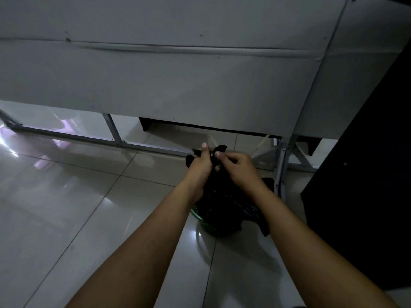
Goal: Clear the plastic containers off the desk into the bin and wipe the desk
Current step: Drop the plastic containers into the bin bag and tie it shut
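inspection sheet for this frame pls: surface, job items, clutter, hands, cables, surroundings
Surface: glossy tiled floor, reflections on it; no desk top in view.
Job's things: green bin on the floor, lined with a black bag; no plastic containers seen.
Clutter: nothing seen.
Hands: left hand and right hand each pinch the gathered top of the bag above the bin.
Cables: pale cord hangs under the panel's edge, right of the hands.
Surroundings: grey panel on a metal frame; dark cabinet at right.
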